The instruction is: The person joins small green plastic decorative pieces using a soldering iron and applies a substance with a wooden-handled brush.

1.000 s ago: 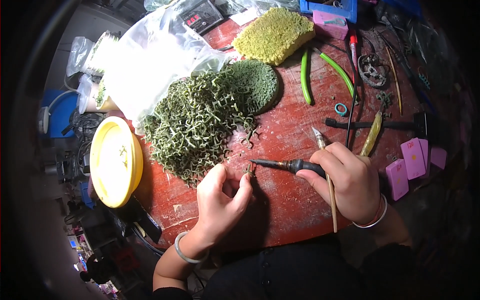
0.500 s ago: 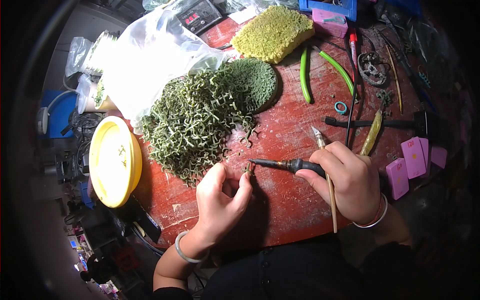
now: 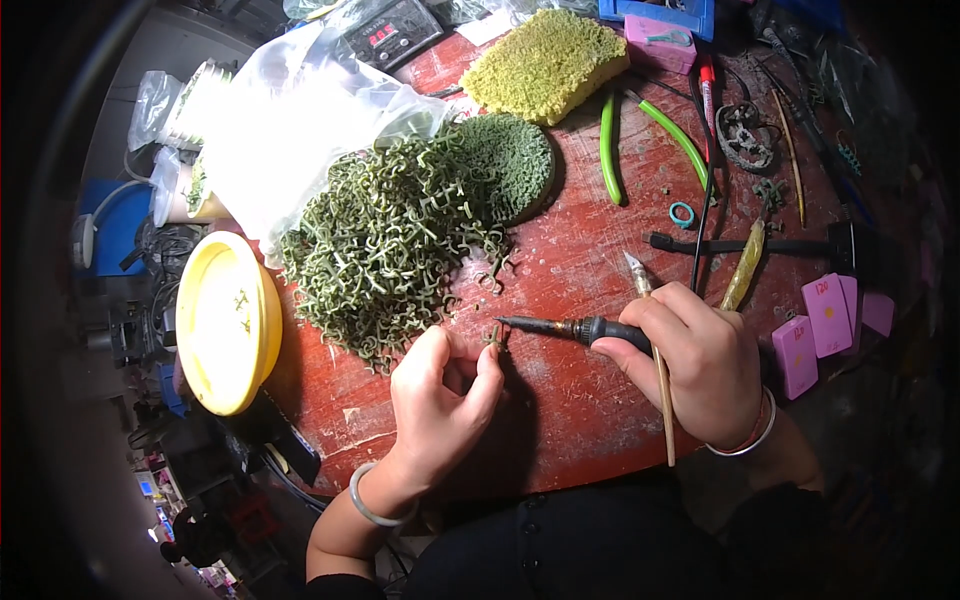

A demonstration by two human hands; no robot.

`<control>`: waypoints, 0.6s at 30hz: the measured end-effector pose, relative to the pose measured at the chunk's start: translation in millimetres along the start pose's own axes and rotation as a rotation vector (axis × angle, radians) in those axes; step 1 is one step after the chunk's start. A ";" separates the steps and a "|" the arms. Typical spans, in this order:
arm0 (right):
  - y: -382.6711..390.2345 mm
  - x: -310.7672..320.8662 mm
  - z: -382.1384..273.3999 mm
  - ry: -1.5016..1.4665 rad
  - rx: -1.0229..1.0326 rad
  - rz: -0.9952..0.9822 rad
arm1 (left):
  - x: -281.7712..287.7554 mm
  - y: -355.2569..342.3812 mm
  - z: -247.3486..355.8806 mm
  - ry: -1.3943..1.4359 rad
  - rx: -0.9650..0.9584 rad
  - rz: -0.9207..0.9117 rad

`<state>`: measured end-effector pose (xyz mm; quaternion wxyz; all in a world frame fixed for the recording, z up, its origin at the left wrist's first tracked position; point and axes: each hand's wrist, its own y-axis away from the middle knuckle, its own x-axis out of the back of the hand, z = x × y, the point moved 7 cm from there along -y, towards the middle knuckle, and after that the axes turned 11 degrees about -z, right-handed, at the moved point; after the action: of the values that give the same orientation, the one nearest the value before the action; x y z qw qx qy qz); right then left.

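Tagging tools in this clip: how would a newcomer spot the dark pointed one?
Over the red table, find the right hand. The dark pointed tool juts leftward from it toward the left hand. Its black handle sets it apart from the pale-handled tool crossing it.

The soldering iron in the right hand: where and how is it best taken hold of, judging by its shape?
Probably by the thick dark handle of the soldering iron, coming from the right, as the right hand does. Its slim shaft narrows leftward to a point near the left hand.
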<state>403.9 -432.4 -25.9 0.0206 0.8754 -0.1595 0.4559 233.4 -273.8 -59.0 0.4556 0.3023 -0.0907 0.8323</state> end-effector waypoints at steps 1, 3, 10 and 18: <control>-0.1 -0.1 0.0 0.002 -0.001 0.001 | 0.3 -0.2 0.9 -0.044 -0.019 0.001; -0.1 0.6 -0.4 0.004 0.003 0.002 | -0.2 0.7 -1.2 -0.020 -0.008 0.004; 1.2 1.4 -0.1 0.020 0.002 0.008 | -2.0 0.3 -0.7 0.032 0.010 0.008; 0.9 0.0 -0.5 0.021 0.003 0.002 | -0.1 0.5 2.4 -0.037 -0.017 0.010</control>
<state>403.2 -433.1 -25.7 0.0204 0.8705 -0.1591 0.4653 234.0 -275.1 -57.0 0.4523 0.3131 -0.1078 0.8281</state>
